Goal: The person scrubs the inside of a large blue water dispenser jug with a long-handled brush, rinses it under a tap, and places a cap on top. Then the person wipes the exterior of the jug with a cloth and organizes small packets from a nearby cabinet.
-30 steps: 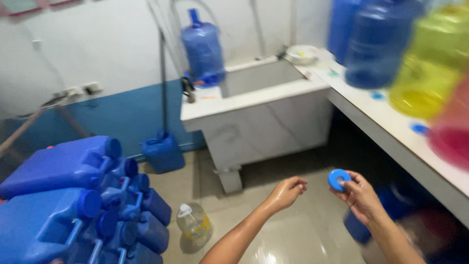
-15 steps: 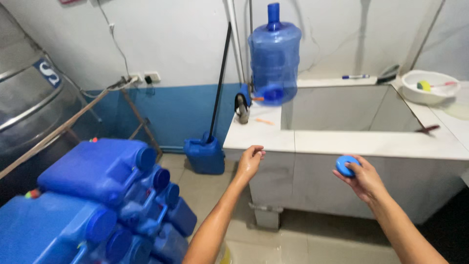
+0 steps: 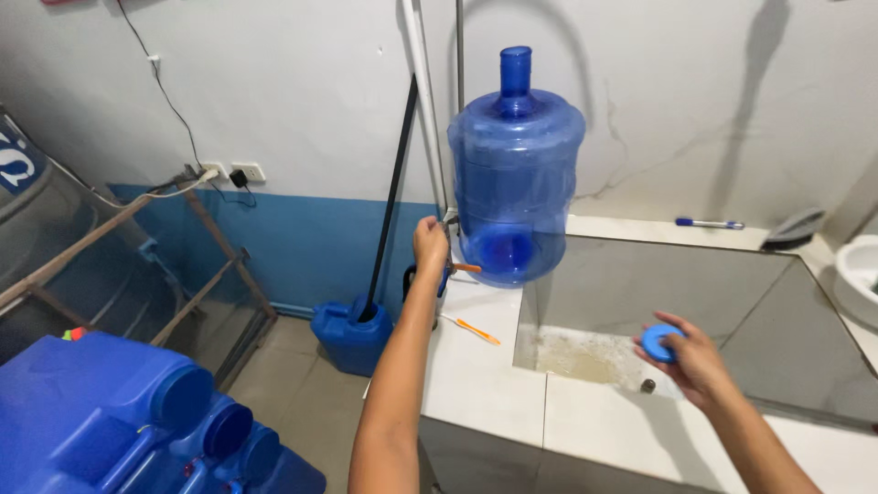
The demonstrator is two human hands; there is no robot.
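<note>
The left hand [image 3: 430, 245] covered whatever it gripped at the basin's near-left corner, so its hold could not be made out. The right hand [image 3: 688, 359] hid much of the blue cap [image 3: 658, 341]. The blue jerrycans [image 3: 137, 430] ran off the lower-left edge, the steel tank [image 3: 37, 229] off the left, and a white bowl [image 3: 860, 274] off the right.

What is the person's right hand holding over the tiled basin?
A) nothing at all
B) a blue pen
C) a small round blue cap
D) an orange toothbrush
C: the right hand grips a small round blue cap in its fingers above the basin, while the orange toothbrush lies on the ledge and the blue pen rests by the wall.
</note>
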